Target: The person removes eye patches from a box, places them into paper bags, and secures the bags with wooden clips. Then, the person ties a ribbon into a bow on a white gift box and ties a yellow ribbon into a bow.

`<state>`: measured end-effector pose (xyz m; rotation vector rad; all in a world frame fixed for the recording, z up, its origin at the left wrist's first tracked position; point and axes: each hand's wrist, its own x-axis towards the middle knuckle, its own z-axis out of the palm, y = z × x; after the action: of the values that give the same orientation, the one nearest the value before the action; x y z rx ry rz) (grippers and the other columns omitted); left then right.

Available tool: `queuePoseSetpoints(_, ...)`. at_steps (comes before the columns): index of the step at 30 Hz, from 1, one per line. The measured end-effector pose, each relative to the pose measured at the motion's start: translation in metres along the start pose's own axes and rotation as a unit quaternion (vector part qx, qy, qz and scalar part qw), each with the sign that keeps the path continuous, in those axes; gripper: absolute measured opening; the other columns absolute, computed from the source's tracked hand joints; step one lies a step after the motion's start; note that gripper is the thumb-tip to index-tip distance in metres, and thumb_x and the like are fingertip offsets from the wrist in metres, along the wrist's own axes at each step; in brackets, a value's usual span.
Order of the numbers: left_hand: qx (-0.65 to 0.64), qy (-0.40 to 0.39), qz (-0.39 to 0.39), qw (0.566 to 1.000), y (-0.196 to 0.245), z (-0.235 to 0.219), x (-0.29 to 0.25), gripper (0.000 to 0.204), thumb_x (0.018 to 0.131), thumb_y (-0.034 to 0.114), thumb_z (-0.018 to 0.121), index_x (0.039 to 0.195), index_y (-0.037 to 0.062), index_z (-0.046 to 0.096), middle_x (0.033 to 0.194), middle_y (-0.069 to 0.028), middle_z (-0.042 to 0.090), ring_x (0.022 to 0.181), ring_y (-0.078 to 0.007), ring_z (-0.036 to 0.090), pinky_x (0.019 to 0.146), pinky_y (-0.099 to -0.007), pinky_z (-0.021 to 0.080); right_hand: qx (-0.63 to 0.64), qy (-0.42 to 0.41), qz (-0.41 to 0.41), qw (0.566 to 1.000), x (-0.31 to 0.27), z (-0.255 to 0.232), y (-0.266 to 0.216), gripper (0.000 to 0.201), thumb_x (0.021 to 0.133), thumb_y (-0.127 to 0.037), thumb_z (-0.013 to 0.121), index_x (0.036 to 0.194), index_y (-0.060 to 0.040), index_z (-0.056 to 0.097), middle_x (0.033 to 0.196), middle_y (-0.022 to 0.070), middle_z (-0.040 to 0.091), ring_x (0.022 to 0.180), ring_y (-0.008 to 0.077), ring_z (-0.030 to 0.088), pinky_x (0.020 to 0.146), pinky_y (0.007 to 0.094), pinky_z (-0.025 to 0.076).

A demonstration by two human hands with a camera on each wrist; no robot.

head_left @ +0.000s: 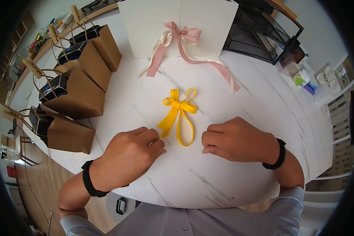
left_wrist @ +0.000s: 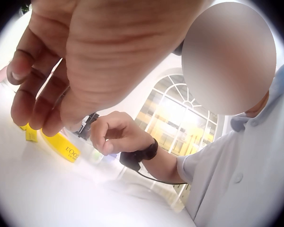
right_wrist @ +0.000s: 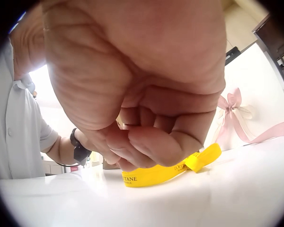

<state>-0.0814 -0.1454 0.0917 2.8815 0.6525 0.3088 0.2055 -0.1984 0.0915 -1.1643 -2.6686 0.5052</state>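
A yellow ribbon tied in a bow [head_left: 178, 105] lies on the white marbled table, its loop toward the person; printed lettering shows on the ribbon [left_wrist: 61, 145] in the left wrist view. The left hand [head_left: 130, 155] is just to the lower left of the bow, fingers loosely bent, holding nothing. To the right of the bow, the right hand [head_left: 240, 141] hangs with its fingers loosely curled and nothing in them. In the right wrist view, yellow ribbon [right_wrist: 154, 176] shows below and behind the fingers. Neither hand visibly touches the bow.
Several brown paper bags [head_left: 70, 133] with clothespins on their handles line the left side. A white box [head_left: 149, 23] with a pink and cream bow [head_left: 181, 34] stands at the back. Beside it are a black mesh organizer [head_left: 249, 39] and small items [head_left: 301, 79] at the right.
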Motion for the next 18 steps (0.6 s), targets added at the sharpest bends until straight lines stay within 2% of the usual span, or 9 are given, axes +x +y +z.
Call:
queuePoseSetpoints(14,-0.005,0.008,0.000,1.000,-0.004,0.003,0.001,0.015,0.079,0.011,0.080,0.083,0.0025,0.068,0.086,-0.0078,0.068,0.076,-0.0257,0.068,0.066,-0.0358,0.057,0.002,-0.004,0.009,1.000,0.005,0.000,0.005,0.018,0.093,-0.019,0.071,0.092,-0.0052,0.059,0.077,0.0079,0.062,0.068,0.0267,0.066,0.061,0.0375,0.053)
queuePoseSetpoints(17,0.014,0.005,-0.023,1.000,-0.009,0.003,0.006,0.013,0.082,0.012,0.077,0.083,0.0028,0.068,0.084,-0.0091,0.066,0.075,-0.0277,0.067,0.066,-0.0377,0.055,-0.002,-0.002,0.022,1.000,0.007,-0.002,0.008,0.017,0.094,-0.018,0.069,0.092,-0.0045,0.059,0.076,0.0097,0.062,0.070,0.0284,0.066,0.062,0.0391,0.052)
queuePoseSetpoints(18,0.030,0.009,-0.038,0.999,-0.012,0.004,0.010,0.012,0.082,0.012,0.076,0.084,0.0029,0.069,0.083,-0.0095,0.066,0.075,-0.0285,0.066,0.067,-0.0385,0.055,0.014,0.027,0.033,0.999,0.009,-0.001,0.011,0.016,0.095,-0.017,0.067,0.093,-0.0036,0.059,0.076,0.0116,0.063,0.070,0.0303,0.066,0.063,0.0406,0.052)
